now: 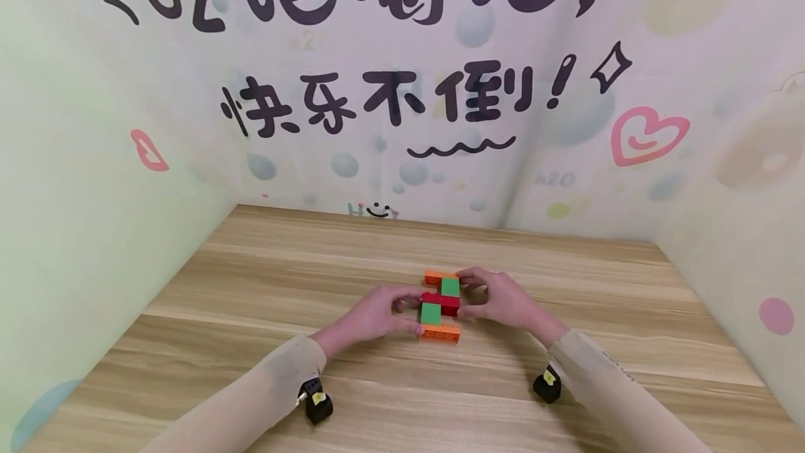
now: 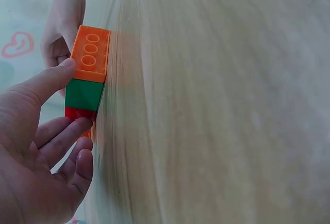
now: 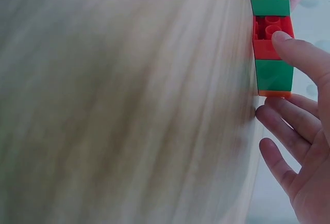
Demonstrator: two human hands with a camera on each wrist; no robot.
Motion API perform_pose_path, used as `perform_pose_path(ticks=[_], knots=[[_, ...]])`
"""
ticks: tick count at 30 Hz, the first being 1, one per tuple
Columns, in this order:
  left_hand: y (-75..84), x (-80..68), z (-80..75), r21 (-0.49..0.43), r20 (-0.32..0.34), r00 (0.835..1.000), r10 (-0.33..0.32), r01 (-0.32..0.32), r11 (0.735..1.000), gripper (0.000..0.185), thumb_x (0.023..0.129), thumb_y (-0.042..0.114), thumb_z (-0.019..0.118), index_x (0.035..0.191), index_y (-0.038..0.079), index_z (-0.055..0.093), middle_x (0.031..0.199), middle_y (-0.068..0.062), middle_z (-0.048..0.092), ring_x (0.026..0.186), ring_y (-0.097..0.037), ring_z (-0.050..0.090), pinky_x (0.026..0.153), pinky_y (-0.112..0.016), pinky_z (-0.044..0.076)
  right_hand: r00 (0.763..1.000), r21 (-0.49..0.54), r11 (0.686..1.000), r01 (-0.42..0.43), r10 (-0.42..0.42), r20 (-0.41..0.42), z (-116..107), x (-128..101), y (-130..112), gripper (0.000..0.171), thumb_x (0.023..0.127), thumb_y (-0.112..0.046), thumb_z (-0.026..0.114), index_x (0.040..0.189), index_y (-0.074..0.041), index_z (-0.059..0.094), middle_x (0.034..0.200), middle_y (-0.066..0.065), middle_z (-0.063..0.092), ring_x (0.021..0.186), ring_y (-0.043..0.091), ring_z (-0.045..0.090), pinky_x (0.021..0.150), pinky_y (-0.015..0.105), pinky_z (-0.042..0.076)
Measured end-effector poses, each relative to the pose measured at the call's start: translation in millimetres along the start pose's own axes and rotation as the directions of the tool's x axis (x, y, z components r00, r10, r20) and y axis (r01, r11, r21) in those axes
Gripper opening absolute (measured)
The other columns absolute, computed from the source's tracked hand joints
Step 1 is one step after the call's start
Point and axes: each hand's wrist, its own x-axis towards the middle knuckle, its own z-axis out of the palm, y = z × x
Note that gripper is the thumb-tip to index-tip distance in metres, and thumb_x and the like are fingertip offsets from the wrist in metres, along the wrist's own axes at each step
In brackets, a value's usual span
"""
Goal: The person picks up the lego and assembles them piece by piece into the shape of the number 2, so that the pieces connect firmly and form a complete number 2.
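Observation:
A figure of joined toy building blocks lies on the wooden table, in a stepped S shape. From near to far run an orange block [image 1: 440,333], a green block [image 1: 430,314], a red block [image 1: 449,305], a second green block [image 1: 450,287] and a second orange block [image 1: 432,277]. My left hand [image 1: 377,313] pinches its left side, thumb on the near orange block [image 2: 91,53], fingertips at the red block [image 2: 80,113]. From the right, my right hand [image 1: 503,300] holds it, thumb on the red block [image 3: 272,48], fingertips at the far orange block [image 3: 274,94].
The wood-grain table [image 1: 264,257] meets a printed backdrop [image 1: 377,180] with dark lettering behind and at both sides. A small black device [image 1: 319,407] hangs at the left cuff, another black device [image 1: 547,386] at the right cuff.

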Motion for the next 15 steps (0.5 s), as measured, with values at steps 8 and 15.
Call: perform_pose_path(ticks=[8,15], knots=[[1.0,-0.2,0.6,-0.007,0.000,1.000,-0.015,0.015,1.000,0.064,0.080,0.033,0.082,0.137,0.016,0.059,0.124,-0.006,0.070,0.102,-0.019,0.061,0.088,-0.035,0.051,1.000,0.002,1.000,0.005,-0.005,0.003,0.1,0.1,1.3,0.067,0.079,-0.033,0.083,0.135,-0.009,0.055,0.129,0.009,0.066,0.115,0.027,0.065,0.095,0.048,0.055],[0.1,-7.8,-4.0,-0.016,0.005,1.000,-0.030,0.030,0.999,0.069,0.082,0.033,0.081,0.142,0.013,0.053,0.129,-0.007,0.066,0.101,-0.020,0.059,0.087,-0.034,0.050,1.000,-0.029,0.999,0.018,-0.017,0.017,-0.6,-4.2,-1.4,0.070,0.081,-0.035,0.081,0.139,-0.008,0.051,0.132,0.009,0.065,0.116,0.027,0.064,0.098,0.049,0.053]])
